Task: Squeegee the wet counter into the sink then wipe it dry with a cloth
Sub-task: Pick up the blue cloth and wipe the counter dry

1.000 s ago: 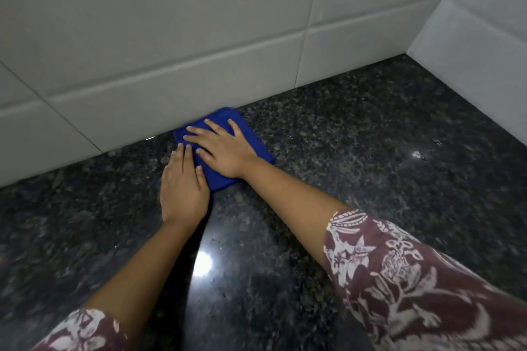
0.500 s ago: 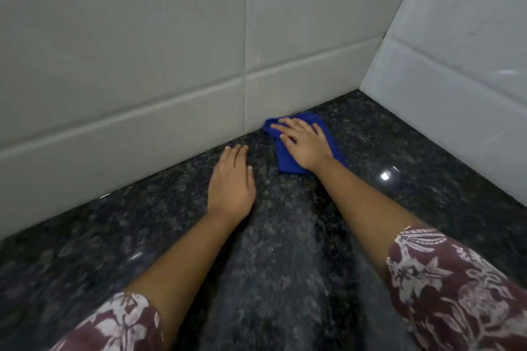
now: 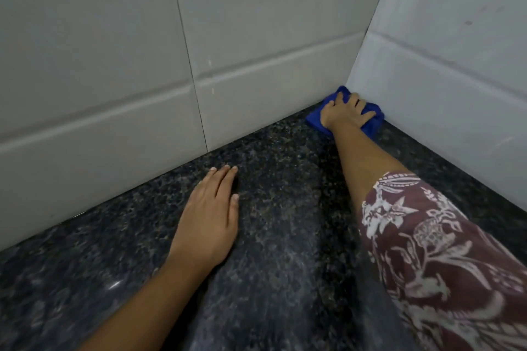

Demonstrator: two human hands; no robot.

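Observation:
A blue cloth (image 3: 370, 122) lies bunched in the far corner of the dark speckled granite counter (image 3: 285, 222), where the two tiled walls meet. My right hand (image 3: 346, 114) presses down on the cloth with the fingers curled over it, the arm stretched far forward. My left hand (image 3: 212, 216) rests flat on the counter near the back wall, fingers together and palm down, holding nothing. Neither a squeegee nor a sink is in view.
A grey tiled back wall (image 3: 142, 65) runs along the counter's far edge. A second tiled wall (image 3: 456, 80) closes the right side. Dark open counter lies between my two arms.
My right hand has slid the blue cloth to the right along the back wall into the corner. My left hand has stayed flat on the counter, now far from the cloth.

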